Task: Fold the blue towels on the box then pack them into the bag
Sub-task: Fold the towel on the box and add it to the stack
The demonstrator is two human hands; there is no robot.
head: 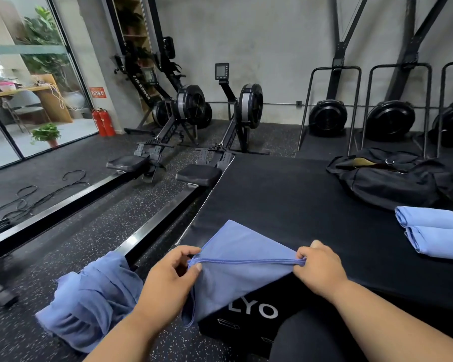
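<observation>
Stretching towel (236,259) hem taut over box (311,205) | left hand (168,278), right hand (319,267) fingers pinching corners | aligns next fold

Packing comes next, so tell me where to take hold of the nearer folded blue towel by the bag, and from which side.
Grip the nearer folded towel at its rounded fold edge on the left, coming in from the left. There the layers are joined, so they should lift together without unfolding. The bag lies just behind.

On the box (285,199), a towel (236,257) lies at six o'clock, overhanging the near edge. Two folded towels (434,231) sit at three o'clock, the bag (392,178) behind them. A towel heap (89,301) rests on the floor (94,231) at eight o'clock.
</observation>
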